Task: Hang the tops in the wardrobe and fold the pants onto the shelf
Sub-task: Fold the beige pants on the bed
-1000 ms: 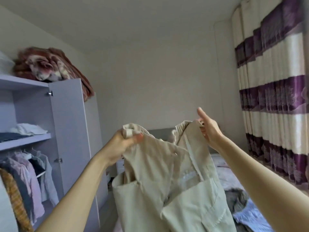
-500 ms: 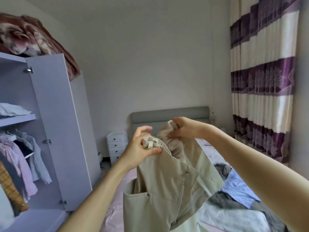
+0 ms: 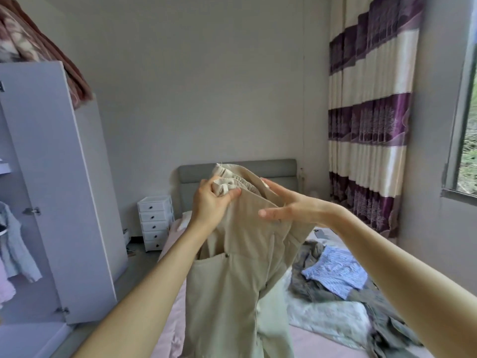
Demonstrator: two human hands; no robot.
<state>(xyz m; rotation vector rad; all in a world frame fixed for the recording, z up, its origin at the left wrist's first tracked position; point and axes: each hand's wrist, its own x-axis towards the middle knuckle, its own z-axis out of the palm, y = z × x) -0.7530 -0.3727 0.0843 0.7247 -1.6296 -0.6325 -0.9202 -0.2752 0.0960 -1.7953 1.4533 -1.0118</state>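
Note:
Beige pants point(image 3: 240, 275) hang in front of me over the bed, waistband at the top and folded in half. My left hand point(image 3: 213, 202) grips both ends of the bunched waistband. My right hand point(image 3: 286, 208) is spread with straight fingers beside the pants' right edge, the fingertips near the fabric. At the left stands the wardrobe point(image 3: 15, 228) with its door point(image 3: 56, 182) swung open; a grey top point(image 3: 15, 246) and a pink one hang inside. On the bed lie a blue striped garment point(image 3: 335, 272) and grey clothes point(image 3: 312, 285).
The bed point(image 3: 170, 332) with a pink sheet and grey headboard point(image 3: 278, 171) fills the middle. A white drawer unit point(image 3: 154, 223) stands beside it. A phone point(image 3: 320, 233) lies on the bed. Striped curtains point(image 3: 369, 125) and a window are on the right. A blanket point(image 3: 38, 47) tops the wardrobe.
My right hand brought its end of the waistband over to the left hand, let go and opened. The left hand now holds both ends. My view turned right and down.

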